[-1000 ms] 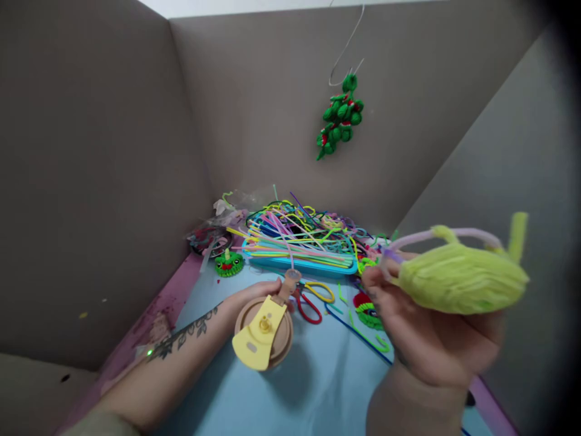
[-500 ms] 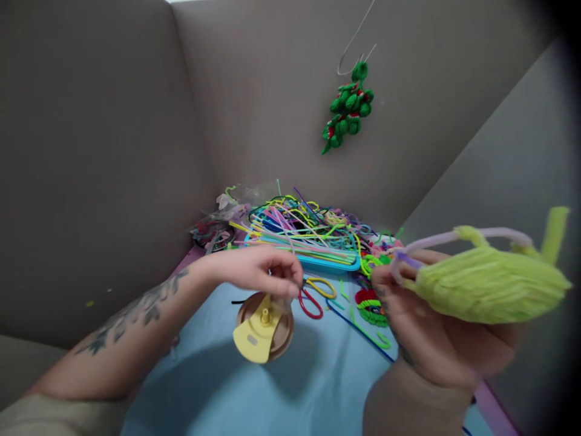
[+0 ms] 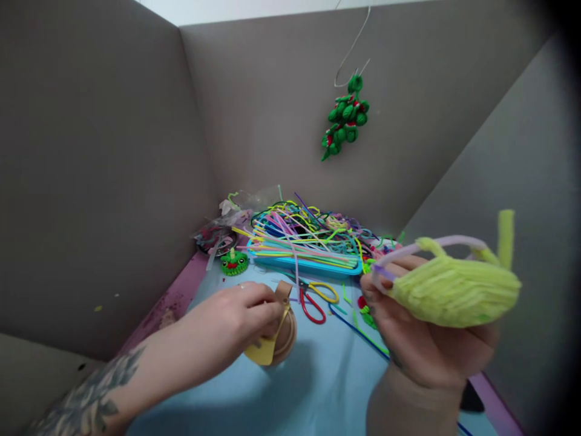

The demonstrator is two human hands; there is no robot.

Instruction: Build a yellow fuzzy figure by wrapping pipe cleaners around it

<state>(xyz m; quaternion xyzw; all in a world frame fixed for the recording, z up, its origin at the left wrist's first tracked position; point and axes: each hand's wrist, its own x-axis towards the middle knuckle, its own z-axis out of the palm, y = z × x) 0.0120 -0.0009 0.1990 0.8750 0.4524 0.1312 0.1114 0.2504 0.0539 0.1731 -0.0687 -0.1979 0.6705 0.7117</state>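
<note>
My left hand [image 3: 247,315] is closed on a yellow lid piece [image 3: 261,354] atop a round brown cup [image 3: 287,342]. Its fingertips are partly hidden. A brown loop [image 3: 284,290] stands up at the cup's far side. Raised at the right, my right hand [image 3: 431,345] holds a plump yellow-green pipe-cleaner piece [image 3: 458,293], pointed at its right end. A lilac pipe-cleaner handle [image 3: 447,240] arches over it, and a green stem sticks up at the right. Red-and-yellow-handled scissors [image 3: 313,309] lie just beyond the cup.
A blue tray [image 3: 299,264] heaped with coloured pipe cleaners stands at the back. Left of it are a small green figure [image 3: 235,262] and a round dish [image 3: 218,242]. A dark blue pipe cleaner [image 3: 358,332] lies on the table. A green-and-red ornament [image 3: 347,115] hangs from a wire.
My left hand has moved left and down from above the cup onto its yellow lid piece. The brown loop now shows upright. My right hand and the yellow-green piece have shifted left in view.
</note>
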